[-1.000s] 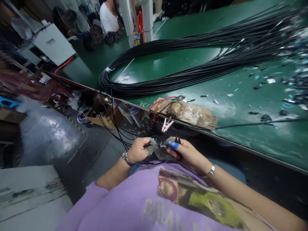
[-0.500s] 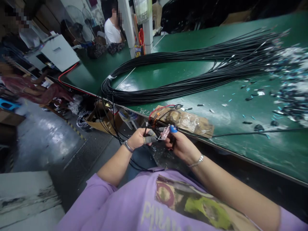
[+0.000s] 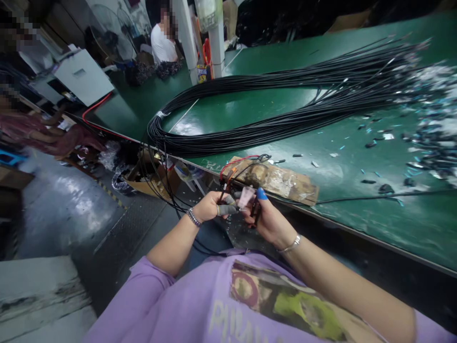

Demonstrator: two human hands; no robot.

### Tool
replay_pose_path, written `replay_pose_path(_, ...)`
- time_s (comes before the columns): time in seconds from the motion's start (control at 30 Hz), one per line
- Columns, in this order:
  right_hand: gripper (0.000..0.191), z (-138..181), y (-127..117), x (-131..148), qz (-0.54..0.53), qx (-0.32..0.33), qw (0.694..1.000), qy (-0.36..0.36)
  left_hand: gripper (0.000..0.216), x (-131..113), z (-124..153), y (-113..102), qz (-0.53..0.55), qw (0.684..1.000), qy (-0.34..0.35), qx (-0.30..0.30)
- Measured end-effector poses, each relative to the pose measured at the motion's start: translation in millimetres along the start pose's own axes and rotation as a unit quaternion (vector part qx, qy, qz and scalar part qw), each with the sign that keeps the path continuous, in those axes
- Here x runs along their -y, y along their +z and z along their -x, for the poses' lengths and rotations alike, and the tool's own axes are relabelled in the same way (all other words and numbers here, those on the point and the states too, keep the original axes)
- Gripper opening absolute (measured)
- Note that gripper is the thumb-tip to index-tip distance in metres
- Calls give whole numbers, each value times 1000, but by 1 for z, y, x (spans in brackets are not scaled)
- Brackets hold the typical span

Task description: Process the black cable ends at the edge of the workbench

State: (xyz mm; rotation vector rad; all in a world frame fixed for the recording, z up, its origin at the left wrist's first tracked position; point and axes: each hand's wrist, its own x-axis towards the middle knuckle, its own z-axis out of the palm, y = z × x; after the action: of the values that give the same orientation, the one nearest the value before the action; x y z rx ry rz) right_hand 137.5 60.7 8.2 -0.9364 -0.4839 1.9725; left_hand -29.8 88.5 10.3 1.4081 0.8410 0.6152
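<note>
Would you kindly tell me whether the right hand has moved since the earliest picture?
Yes; the right hand has moved closer to the worn brown board on the green table.

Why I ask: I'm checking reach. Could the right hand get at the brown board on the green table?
Probably yes: the right hand is close to the brown board, with nothing evident between, though it holds a dark tool.

A blurred pale pink clip tilts near a thin, dark, slanting cable end.
</note>
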Motion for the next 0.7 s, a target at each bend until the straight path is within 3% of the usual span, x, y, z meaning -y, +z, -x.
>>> replay_pose_path(0.17,50,9,-13,-9,16,18,999,26,42,-3,16,8,-15,1000,-8,-4)
replay_pose_path(0.33,48,29,-20,-16,134,59,989,-9,40,1,41,32,-62,992,4,-109)
replay_pose_path(0.47,40,40,-16,-15,221,43,974,-35,36,10,54,47,-102,979,16,-174)
replay_pose_path(0.7,34,39,-14,-22,265,19,962,-55,32,13,57,58,-46,980,-45,-191)
